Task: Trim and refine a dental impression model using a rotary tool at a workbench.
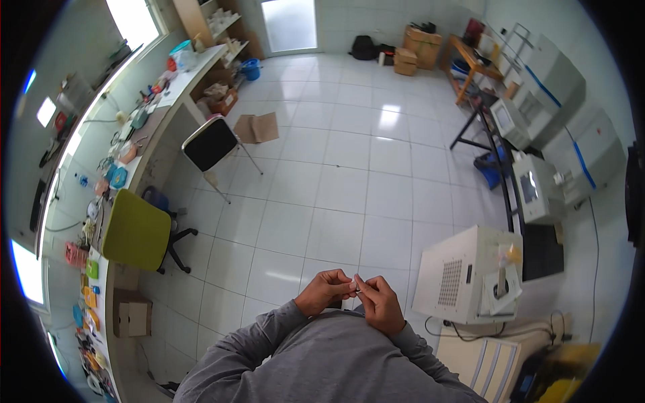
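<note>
My left hand (327, 290) and my right hand (377, 302) meet in front of my waist, both with thumb and fingers pinched round a small pale object (356, 287), too small to make out. The fingertips hide much of it. To the right of my hands stands a white boxy machine (443, 269) with a vent grille and cords.
On the left, a long workbench (154, 131) holds small tools and containers, beside a green swivel chair (134, 228) and a black chair (205, 144). On the right are machines (537, 188) on a dark stand. Cardboard boxes (420, 47) and a blue bucket (250, 69) are at the back.
</note>
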{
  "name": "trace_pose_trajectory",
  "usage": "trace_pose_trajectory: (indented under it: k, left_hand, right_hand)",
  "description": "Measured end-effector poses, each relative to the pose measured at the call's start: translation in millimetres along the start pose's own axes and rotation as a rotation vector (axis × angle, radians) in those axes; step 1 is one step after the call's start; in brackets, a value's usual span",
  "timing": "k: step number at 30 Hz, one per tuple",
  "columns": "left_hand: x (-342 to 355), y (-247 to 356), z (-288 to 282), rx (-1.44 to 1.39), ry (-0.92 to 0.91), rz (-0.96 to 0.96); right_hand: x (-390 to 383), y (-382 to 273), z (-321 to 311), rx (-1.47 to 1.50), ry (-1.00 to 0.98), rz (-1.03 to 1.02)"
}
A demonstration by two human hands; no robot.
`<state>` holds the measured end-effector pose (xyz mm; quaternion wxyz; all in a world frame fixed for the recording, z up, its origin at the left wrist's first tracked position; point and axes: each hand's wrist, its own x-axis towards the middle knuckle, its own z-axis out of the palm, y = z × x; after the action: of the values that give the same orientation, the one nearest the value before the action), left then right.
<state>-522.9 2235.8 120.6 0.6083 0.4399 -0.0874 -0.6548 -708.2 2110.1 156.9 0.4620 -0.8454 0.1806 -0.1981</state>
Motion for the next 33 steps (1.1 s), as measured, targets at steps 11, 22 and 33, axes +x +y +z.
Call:
trace_pose_trajectory:
  k: [11, 22, 33]
  left_hand:
    - [106.4, 110.4, -119.0, -0.018, 0.08, 0.065]
    - [171.5, 280.5, -265.8, 0.278, 0.791, 0.203]
    - [222.7, 462.9, -475.9, 1.154, 1.486, 0.421]
  right_hand:
    - [254.3, 59.8, 31.3, 0.09, -0.216, -0.045]
    - [557.2, 73.3, 74.1, 0.376, -0.439, 0.208]
    - [860.4, 103.6, 184.7, 0.444, -0.391, 0.476]
